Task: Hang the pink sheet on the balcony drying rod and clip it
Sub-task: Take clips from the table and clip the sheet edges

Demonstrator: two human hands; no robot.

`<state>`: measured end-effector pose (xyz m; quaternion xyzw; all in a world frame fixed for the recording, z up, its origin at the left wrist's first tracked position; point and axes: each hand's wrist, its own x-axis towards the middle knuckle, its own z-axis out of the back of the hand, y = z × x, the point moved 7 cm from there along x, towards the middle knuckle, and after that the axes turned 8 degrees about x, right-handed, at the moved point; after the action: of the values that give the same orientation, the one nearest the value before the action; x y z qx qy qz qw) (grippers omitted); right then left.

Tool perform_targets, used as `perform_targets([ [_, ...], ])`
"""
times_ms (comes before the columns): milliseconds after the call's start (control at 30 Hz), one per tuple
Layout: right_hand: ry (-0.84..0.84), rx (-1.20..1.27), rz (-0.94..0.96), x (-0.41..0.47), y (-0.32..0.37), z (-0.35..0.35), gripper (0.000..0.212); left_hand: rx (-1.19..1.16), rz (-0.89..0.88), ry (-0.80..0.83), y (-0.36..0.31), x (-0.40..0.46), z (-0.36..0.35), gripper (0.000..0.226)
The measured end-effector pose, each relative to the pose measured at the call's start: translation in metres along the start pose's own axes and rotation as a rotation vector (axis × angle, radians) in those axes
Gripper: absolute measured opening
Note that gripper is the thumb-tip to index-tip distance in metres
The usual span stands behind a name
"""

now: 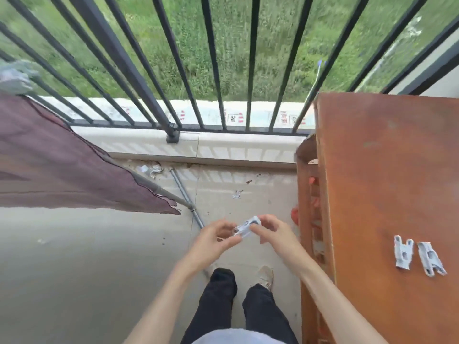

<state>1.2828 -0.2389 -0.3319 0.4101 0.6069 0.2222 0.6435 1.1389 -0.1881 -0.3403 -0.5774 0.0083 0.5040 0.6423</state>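
Hands meet above the balcony floor: the left hand (216, 238) and right hand (274, 232) both pinch one pale clip (247, 226) between their fingertips. Draped over the drying rod (162, 191) at left hangs the pink sheet (62, 167). Two more clips (417, 255) lie on the brown table (387, 170).
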Motion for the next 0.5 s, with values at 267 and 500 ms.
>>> perform_targets([
  [267,-0.044,0.194,-0.033,0.086,-0.015,-0.103,0.013,-0.17,0.124,-0.249,0.077,0.021,0.073,0.021],
  [500,-0.023,0.168,-0.103,0.172,-0.039,-0.128,0.017,-0.231,0.426,-0.764,0.151,0.045,0.138,0.054],
])
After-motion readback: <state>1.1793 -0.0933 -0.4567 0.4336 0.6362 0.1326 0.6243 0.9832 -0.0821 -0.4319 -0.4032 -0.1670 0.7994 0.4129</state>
